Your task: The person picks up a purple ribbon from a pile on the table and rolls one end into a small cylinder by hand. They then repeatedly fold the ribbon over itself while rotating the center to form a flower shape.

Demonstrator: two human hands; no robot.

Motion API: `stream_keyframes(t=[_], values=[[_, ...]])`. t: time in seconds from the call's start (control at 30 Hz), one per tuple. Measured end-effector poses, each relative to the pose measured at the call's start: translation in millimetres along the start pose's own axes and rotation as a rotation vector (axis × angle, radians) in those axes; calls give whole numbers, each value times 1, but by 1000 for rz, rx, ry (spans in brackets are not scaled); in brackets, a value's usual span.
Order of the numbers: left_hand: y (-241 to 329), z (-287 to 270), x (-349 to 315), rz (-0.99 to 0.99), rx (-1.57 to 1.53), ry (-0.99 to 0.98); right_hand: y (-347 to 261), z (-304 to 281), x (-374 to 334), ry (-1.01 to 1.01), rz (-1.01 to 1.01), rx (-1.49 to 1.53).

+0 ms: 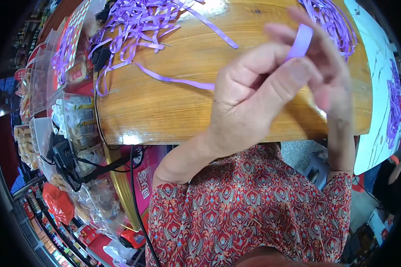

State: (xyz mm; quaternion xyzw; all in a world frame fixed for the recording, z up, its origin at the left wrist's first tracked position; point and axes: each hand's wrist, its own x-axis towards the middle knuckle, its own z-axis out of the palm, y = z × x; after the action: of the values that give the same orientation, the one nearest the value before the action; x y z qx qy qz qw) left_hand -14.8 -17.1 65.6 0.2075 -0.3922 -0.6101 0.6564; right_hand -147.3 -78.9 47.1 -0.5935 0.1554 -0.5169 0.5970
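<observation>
My left hand is raised over the near part of the table, its thumb and index finger pinched on a purple ribbon. A short bent piece of it stands up above the thumb. A strand of purple ribbon runs from the pile on the left to behind this hand. Close behind and to the right is my right hand, blurred by motion. Some of its fingers reach past the bent ribbon; whether they grip it is hidden.
A tangled heap of purple ribbons lies at the table's far left, another bundle at far right. The wooden table ends just before me. Packaged goods and a black cable are at left; a white marbled surface adjoins at right.
</observation>
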Motion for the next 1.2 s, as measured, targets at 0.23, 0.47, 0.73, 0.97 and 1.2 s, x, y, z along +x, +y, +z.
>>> stream_keyframes(t=[0.23, 0.47, 0.73, 0.97, 1.2], values=[[36, -7, 15, 120, -200, -192, -14, 5, -6, -669, 372, -95], [72, -69, 2, 477, 47, 136, -25, -67, -18, -109, 383, -361], [64, -130, -12, 450, 817, 753, -16, -68, -19, -44, 368, -535], [41, -85, -10, 778, 1715, 623, -5, -39, -12, -229, 177, -551], [63, -72, -10, 338, 1958, 658, -18, -22, -11, -192, 44, -694]])
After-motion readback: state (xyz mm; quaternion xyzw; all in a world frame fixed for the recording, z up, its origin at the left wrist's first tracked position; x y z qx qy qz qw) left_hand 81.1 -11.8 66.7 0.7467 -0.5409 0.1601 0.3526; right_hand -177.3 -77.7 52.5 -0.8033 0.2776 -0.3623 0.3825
